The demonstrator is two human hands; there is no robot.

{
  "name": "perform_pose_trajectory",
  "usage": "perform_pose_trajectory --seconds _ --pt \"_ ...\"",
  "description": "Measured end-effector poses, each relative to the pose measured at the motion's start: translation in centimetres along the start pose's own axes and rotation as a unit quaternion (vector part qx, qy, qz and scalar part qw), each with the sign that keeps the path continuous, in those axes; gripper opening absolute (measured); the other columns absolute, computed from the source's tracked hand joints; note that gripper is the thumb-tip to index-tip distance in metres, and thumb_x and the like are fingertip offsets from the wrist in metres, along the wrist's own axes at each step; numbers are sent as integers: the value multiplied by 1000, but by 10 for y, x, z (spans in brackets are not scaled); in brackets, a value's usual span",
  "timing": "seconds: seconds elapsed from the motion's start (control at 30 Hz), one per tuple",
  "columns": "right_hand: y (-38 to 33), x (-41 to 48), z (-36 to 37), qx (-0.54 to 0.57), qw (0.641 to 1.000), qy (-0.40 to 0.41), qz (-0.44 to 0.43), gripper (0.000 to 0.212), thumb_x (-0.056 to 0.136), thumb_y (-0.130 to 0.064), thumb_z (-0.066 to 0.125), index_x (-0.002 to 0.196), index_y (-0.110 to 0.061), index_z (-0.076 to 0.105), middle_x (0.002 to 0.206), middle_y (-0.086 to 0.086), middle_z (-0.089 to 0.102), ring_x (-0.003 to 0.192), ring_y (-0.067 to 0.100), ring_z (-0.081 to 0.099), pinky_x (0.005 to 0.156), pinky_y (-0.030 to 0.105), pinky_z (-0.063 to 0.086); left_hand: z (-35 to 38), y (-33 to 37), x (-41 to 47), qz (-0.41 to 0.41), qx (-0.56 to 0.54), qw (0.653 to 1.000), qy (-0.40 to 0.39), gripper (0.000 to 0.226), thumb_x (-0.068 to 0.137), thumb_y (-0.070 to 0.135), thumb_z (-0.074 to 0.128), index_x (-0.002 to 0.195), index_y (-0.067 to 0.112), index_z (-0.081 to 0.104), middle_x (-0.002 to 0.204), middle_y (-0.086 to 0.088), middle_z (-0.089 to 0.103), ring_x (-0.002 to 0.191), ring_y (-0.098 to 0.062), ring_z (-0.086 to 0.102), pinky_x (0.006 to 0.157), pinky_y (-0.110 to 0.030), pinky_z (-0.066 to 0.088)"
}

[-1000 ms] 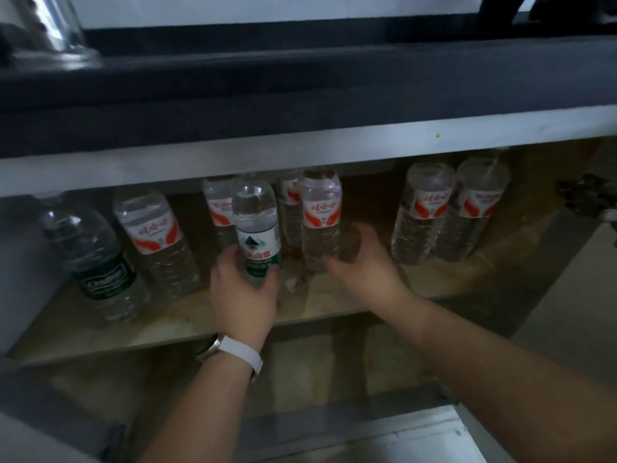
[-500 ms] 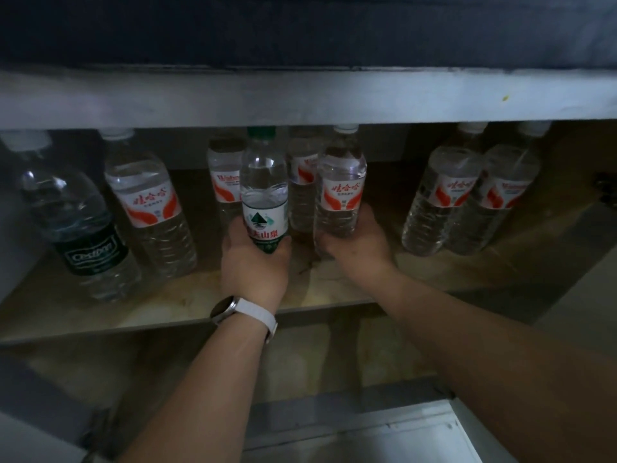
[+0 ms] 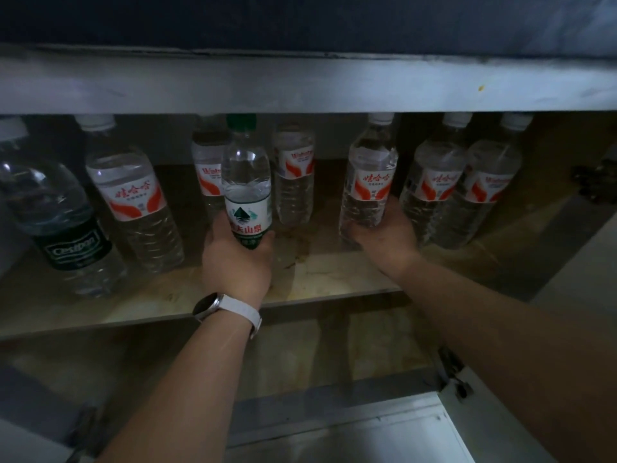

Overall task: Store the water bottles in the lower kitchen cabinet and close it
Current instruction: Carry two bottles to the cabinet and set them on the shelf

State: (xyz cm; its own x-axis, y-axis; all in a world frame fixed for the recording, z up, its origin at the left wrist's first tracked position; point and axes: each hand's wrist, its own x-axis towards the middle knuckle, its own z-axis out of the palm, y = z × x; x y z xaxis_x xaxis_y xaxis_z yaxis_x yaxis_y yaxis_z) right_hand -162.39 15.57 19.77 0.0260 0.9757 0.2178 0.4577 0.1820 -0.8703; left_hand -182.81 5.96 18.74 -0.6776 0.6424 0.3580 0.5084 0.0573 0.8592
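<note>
Water bottle (image 3: 247,182) with a green cap and a green label stands near the front of the shelf (image 3: 327,279) in the lower cabinet. The left hand (image 3: 237,262) is wrapped around its bottom part, with fingers curled on both sides. The right hand (image 3: 384,237) curls around the bottom of a red-label bottle (image 3: 371,182), which leans a little. The hand hides its base, so I cannot tell if it touches the shelf.

Just beside it on the right is a pair of bottles (image 3: 434,185) with red labels. Two back bottles (image 3: 295,175) stand deeper in, behind the green-cap one. On the left are a white-cap bottle (image 3: 133,202) and a big round bottle (image 3: 60,225) with a dark label.

Every bottle is clear plastic with bumpy ridged sides and water inside. The shelf is a flat, pale board with brown stains. A white watch (image 3: 227,309) sits on the left wrist.
</note>
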Motion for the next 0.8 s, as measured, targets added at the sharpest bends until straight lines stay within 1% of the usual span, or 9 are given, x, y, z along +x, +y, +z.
perform_pose_trajectory --seconds 0.1,0.2,0.3,0.37,0.43,0.57,0.67,0.73,0.8 --pt "2 4 -1 -9 1000 10 -11 50 77 -27 81 107 -39 43 85 -25 50 73 -8 46 64 13 33 2 0 -2 9 2 1000 8 61 79 33 82 131 23 52 129 -3 62 118 -25 61 84 -32 45" --pt "3 5 -1 -10 1000 3 -19 48 79 -29 80 115 -35 48 93 -20 53 85 2 51 75 19 38 3 3 -6 -1 -7 1000 8 65 79 28 81 136 21 50 131 -4 59 119 -26 59 85 -32 46" --pt "5 6 -1 -2 1000 4 -20 51 77 -31 81 114 -37 46 92 -22 51 85 1 49 69 12 34 -2 4 -13 4 -9 1000 -9 69 78 20 81 138 19 49 132 -7 58 120 -27 59 88 -35 49" --pt "5 7 0 -2 1000 7 -17 52 76 -33 81 113 -39 45 91 -23 50 87 2 50 72 16 35 -9 2 -20 6 -6 1000 -26 69 78 20 79 140 19 48 132 -7 58 119 -26 58 90 -38 51" --pt "4 7 2 -7 1000 12 -6 53 75 -35 82 110 -41 43 88 -24 48 90 4 49 72 18 34 -17 1 -30 -1 11 1000 -28 68 80 22 77 141 20 46 135 -6 55 119 -26 57 84 -35 46" --pt "2 7 3 -1 1000 12 4 53 74 -36 82 110 -42 43 86 -26 48 83 -1 48 66 14 31 -24 12 -53 61 58 996 -15 50 83 23 71 130 18 55 124 -5 58 101 -17 55 74 -29 39" --pt "2 7 3 -1 1000 11 4 56 74 -38 82 120 -34 49 95 -23 52 86 3 50 69 18 34 -11 26 -58 112 51 991 -58 34 83 27 64 116 17 64 109 0 63 92 -11 54 67 -18 37" --pt "5 7 3 1 1000 10 0 59 76 -37 81 125 -31 49 103 -18 54 93 5 50 72 19 36 6 36 -54 83 19 991 -102 32 83 26 65 114 20 65 108 2 64 91 -11 56 68 -17 38" --pt "7 7 3 7 1000 6 -3 57 78 -37 79 126 -34 48 105 -18 54 95 5 52 72 20 37 27 44 -45 19 -30 989 -142 39 84 24 68 121 21 60 117 -1 63 102 -20 61 79 -30 48"
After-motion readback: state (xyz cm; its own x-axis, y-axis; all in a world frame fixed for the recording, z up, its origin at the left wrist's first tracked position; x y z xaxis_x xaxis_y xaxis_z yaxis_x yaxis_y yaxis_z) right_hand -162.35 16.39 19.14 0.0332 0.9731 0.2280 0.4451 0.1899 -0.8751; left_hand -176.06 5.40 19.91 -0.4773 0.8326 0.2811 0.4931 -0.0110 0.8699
